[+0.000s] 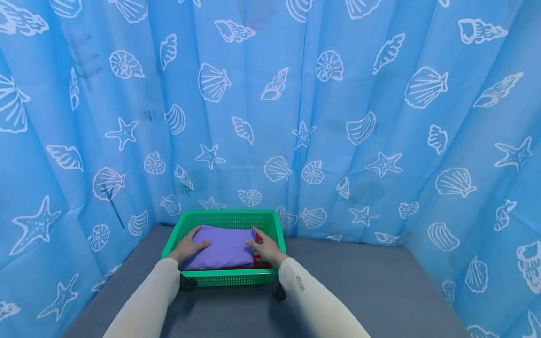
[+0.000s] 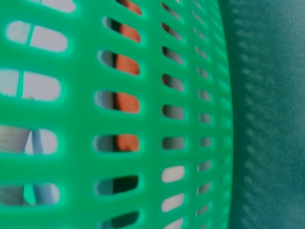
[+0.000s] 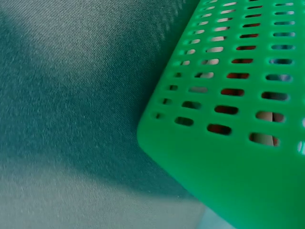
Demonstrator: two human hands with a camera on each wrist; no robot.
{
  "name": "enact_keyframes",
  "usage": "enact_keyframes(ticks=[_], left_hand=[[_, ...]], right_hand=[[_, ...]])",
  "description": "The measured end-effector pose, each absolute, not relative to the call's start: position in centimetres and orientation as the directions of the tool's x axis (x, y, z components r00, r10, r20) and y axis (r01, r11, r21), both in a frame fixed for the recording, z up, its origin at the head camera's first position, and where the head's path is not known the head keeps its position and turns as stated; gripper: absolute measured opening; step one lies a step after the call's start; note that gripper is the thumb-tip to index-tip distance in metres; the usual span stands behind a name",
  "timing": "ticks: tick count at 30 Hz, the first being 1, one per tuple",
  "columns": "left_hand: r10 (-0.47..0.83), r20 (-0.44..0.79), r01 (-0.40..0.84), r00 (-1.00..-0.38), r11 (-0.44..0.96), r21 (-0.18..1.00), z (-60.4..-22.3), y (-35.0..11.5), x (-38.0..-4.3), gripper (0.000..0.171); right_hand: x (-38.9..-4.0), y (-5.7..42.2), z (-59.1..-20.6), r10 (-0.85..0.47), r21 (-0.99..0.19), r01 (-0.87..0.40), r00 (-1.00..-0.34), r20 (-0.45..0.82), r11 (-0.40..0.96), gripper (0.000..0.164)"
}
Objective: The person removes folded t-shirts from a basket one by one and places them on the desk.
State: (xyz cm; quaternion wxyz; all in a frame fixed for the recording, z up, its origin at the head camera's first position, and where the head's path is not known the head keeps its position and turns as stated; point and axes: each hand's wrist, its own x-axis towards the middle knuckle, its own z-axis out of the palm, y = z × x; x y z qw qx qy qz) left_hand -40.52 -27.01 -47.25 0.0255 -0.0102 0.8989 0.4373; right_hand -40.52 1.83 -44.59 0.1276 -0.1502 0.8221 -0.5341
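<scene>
A folded purple cloth (image 1: pixel 226 249) lies inside a green plastic basket (image 1: pixel 236 280) with slotted walls. My left hand (image 1: pixel 189 245) holds the cloth's left side, the thumb lying across its top. At the right side, my right hand (image 1: pixel 266 247) holds the cloth near its edge, with thumb and index finger showing. The other fingers are mostly hidden. Red material (image 1: pixel 258 254) shows beside and beneath the purple cloth. Through slots in the left wrist view, orange fabric (image 2: pixel 127 103) is visible; the right wrist view shows the basket wall (image 3: pixel 224 162) from outside.
The basket stands on a dark grey surface (image 1: pixel 346 281), near its back left. Behind and at both sides hangs a blue curtain (image 1: pixel 262 131) printed with white shells and starfish. Both forearms, in white sleeves (image 1: pixel 317 295), reach over the basket's front rim.
</scene>
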Motion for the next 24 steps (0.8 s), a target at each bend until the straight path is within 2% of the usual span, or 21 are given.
enact_keyframes(ticks=[5, 11, 24], left_hand=[[0.004, -0.040, -0.031, -0.999, 0.554, 0.832, -48.02, -27.17, -40.34, 0.084], [-0.025, -0.025, -0.034, -0.999, 0.547, 0.836, -47.75, -27.09, -40.43, 0.083], [-0.067, -0.026, -0.059, -0.997, 0.553, 0.831, -48.17, -27.04, -40.84, 0.084]], right_hand=[[-40.62, 1.48, -45.50, -0.384, -0.925, -0.082, -0.921, -0.072, 0.371, 0.067], [-40.93, 1.31, -45.50, -0.375, -0.938, -0.032, -0.921, -0.106, 0.344, 0.071], [-41.27, 1.16, -45.78, -0.374, -0.936, -0.007, -0.917, -0.135, 0.353, 0.072]])
